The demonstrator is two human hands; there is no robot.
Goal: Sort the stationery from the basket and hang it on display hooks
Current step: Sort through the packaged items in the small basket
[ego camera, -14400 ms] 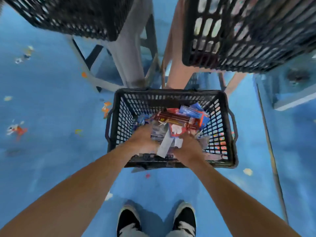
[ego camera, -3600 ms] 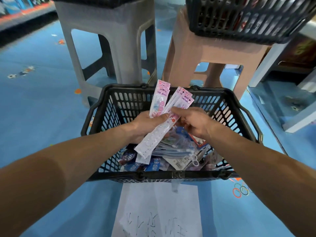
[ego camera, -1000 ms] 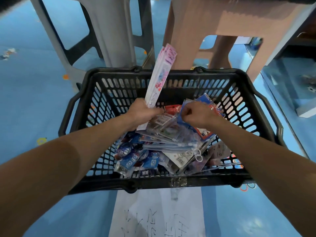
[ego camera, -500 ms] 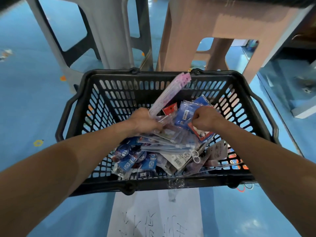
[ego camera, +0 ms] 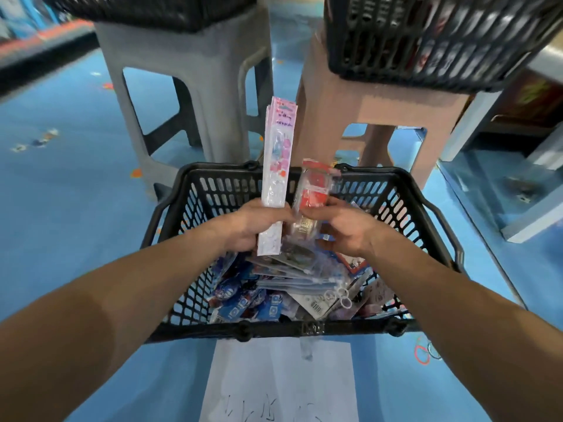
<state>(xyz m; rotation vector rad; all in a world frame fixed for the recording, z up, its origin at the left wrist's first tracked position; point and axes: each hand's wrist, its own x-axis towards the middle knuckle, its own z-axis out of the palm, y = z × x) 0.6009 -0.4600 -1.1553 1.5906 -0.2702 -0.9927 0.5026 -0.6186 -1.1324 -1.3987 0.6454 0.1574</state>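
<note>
Pink slim packs (ego camera: 278, 166) in left hand (ego camera: 253, 226), red-clear packet (ego camera: 315, 190) in right hand (ego camera: 347, 229)

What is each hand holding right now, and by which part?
The left hand grips a stack of long pink packets near their lower end. The right hand pinches a small red-and-clear packet by its lower half.
</note>
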